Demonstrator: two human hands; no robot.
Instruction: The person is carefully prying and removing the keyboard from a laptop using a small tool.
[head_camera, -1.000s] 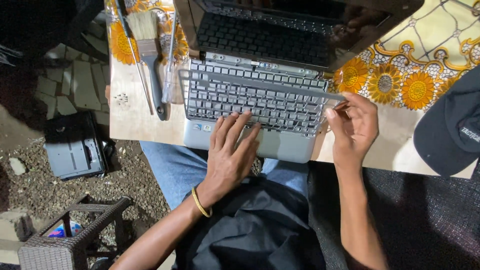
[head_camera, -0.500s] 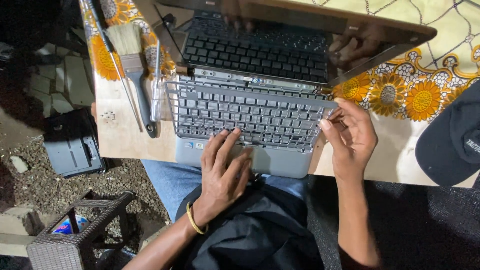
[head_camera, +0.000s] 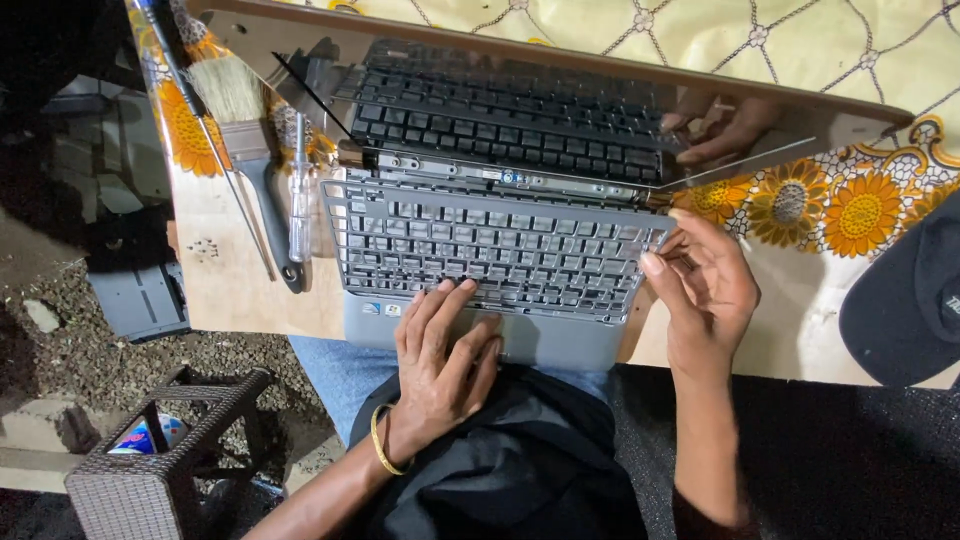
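Observation:
An open grey laptop (head_camera: 560, 345) lies at the table's front edge, its dark glossy screen (head_camera: 500, 100) tilted back and mirroring the keys. A loose grey keyboard frame (head_camera: 490, 250) sits over its base. My left hand (head_camera: 440, 355), with a gold bangle on the wrist, rests flat on the palm rest, fingertips touching the frame's front edge. My right hand (head_camera: 705, 290) pinches the frame's right edge near the hinge corner.
A paintbrush (head_camera: 245, 130), a clear-handled screwdriver (head_camera: 300, 200) and a thin rod lie left of the laptop. A flowered cloth (head_camera: 830, 210) covers the table's back. A dark cap (head_camera: 905, 300) sits right. A woven stool (head_camera: 150, 470) and a grey case (head_camera: 140, 300) are on gravel below.
The view has tilted so the laptop sits lower in frame. My left hand slid back from the keys to the palm rest. My right hand stays at the frame's right edge.

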